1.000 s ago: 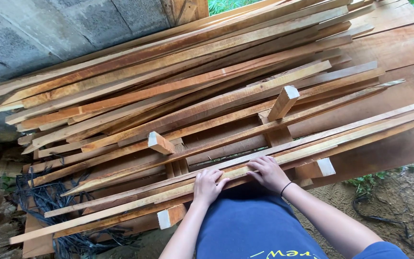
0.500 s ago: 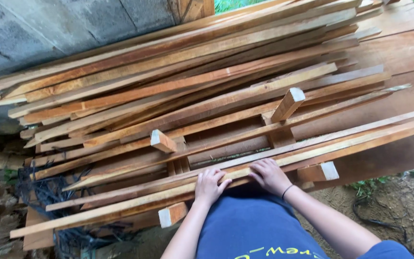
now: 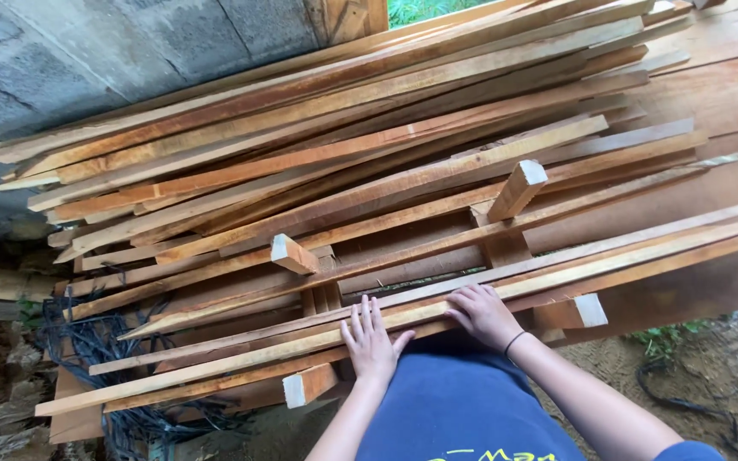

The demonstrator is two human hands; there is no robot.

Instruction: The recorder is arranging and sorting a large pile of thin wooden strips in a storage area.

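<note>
Both hands press on the nearest slats at the front edge of a wood pile.

The left hand [image 3: 371, 343] lies flat, fingers spread wide, on the pale slat [image 3: 437, 312]; the right hand [image 3: 482, 312] curls over the same slat and its neighbour, gripping loosely. To shift a slat well, keep both palms on one piece and slide it along its length, clear of the upright blocks [image 3: 518, 188]. The slats run off the right edge of view; what bears the pile is mostly hidden, and the black tangle [image 3: 96, 350] underneath is hard to make out.
</note>
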